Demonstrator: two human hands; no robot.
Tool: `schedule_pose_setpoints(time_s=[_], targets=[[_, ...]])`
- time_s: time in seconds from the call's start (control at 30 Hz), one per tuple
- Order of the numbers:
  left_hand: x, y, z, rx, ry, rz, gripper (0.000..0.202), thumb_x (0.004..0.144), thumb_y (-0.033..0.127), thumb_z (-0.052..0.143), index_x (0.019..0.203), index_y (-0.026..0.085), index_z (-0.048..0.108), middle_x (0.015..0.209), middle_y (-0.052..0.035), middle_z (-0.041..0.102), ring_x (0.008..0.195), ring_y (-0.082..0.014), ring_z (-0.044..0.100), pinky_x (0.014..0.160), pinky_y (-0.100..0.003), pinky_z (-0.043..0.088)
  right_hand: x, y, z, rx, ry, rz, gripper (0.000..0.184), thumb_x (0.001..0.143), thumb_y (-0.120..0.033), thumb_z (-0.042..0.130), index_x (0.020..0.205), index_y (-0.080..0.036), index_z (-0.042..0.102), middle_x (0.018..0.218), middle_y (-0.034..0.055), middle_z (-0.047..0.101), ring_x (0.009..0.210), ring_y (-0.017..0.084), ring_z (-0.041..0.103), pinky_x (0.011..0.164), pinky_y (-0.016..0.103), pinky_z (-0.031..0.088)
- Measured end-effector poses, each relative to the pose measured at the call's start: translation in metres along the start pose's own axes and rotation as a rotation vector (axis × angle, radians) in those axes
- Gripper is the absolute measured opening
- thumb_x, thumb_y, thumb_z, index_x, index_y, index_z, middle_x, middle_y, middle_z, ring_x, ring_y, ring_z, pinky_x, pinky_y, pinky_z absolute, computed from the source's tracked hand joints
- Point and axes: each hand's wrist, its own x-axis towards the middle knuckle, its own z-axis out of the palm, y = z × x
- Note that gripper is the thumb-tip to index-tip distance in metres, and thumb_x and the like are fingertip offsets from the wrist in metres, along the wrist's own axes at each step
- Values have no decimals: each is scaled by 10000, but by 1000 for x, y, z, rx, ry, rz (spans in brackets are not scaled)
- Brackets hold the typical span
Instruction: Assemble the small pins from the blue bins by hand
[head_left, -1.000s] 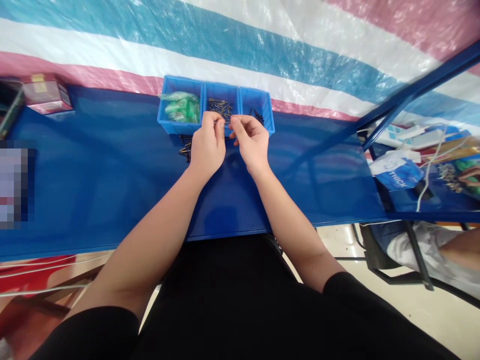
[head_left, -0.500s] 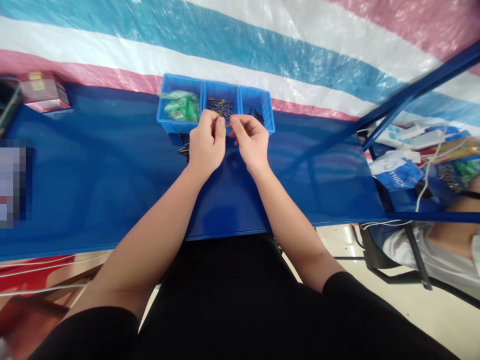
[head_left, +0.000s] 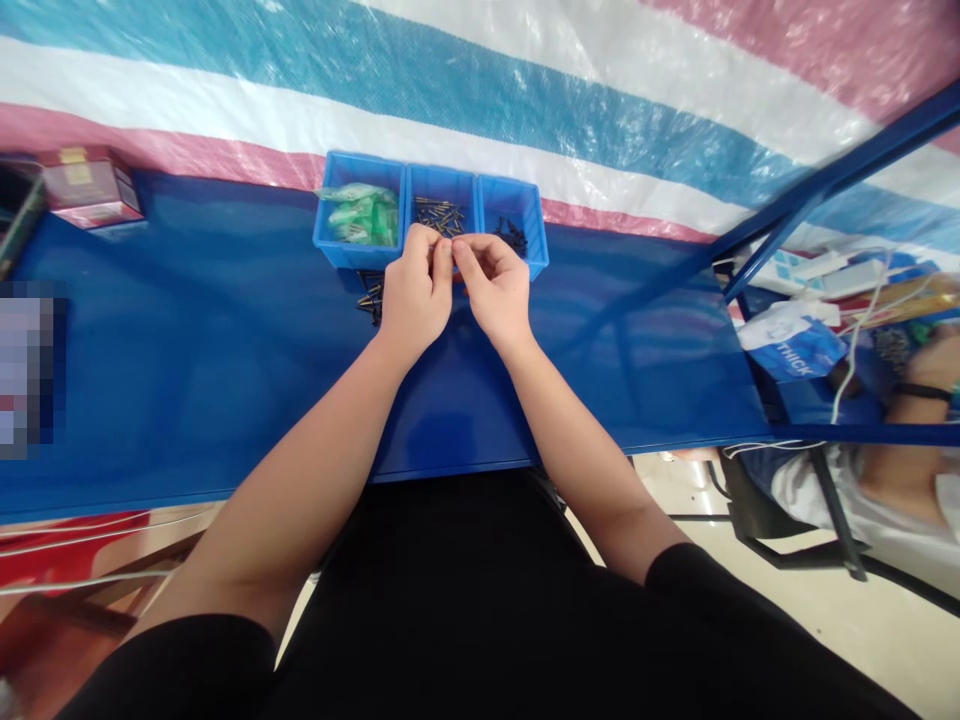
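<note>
My left hand [head_left: 414, 292] and my right hand [head_left: 493, 288] meet fingertip to fingertip just in front of three joined blue bins [head_left: 480, 190] on the blue table [head_left: 187, 330]. Both hands are pinched closed on something too small to make out. The left bin holds green pieces in clear plastic [head_left: 363, 215]. In the middle bin lie small dark and brass pins [head_left: 437, 213]. Small black parts [head_left: 513, 235] sit in the right bin. A few loose pins [head_left: 370, 295] lie on the table beside my left hand.
A red box [head_left: 88, 186] stands at the far left of the table. A striped tarp [head_left: 525, 90] hangs behind the bins. At the right, another person's arm [head_left: 911, 478] and a white bag [head_left: 793, 342] lie beyond a blue frame bar [head_left: 825, 185].
My right hand has shifted left, so its fingertips now touch those of my left hand. The person at the right has moved their arm.
</note>
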Motion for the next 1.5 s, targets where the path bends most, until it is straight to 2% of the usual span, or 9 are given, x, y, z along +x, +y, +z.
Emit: schedule_pose_setpoints(time_s=[0.2,0.47,0.57,0.83,1.27,1.5], targets=[[0,1,-1,-21,8,-12,476,967,655,370,888,214,531,745,-25,564,879,-181,667,863,-326,518,-1,3,2,-27,-3,-19,507,865,-682,534,1039,-221,657,1020,35,701,935,126,659,906,296,591],[0,3,-1,27,22,-47,425,999,584,363,852,222,528,731,-32,591,827,-172,651,809,-315,510,-2,5,1,-91,1,-67,479,895,-651,509,1029,-213,648,1023,37,701,901,119,652,889,280,579],[0,5,-1,35,25,-28,421,1001,580,362,868,223,541,709,-26,596,766,-161,641,771,-305,513,-1,5,0,-86,0,-71,471,893,-642,520,1028,-210,647,1011,40,699,889,120,652,874,280,578],[-3,6,0,32,-31,-32,361,1004,541,399,991,232,585,668,-10,614,726,-162,662,781,-305,525,3,6,-4,-48,26,-47,449,880,-626,555,1015,-209,653,997,40,699,908,130,662,915,312,579],[-3,5,1,34,-25,-20,344,1008,518,407,998,230,596,648,1,608,630,-136,626,744,-282,525,2,7,-3,-69,28,-54,422,900,-599,539,1015,-207,643,1009,45,696,969,139,668,924,310,575],[-3,5,0,23,-32,-23,328,1007,507,414,1009,234,595,648,-4,609,683,-152,650,774,-291,532,1,5,-4,-72,26,-40,434,888,-613,551,1008,-209,653,995,39,699,943,131,660,934,299,568]])
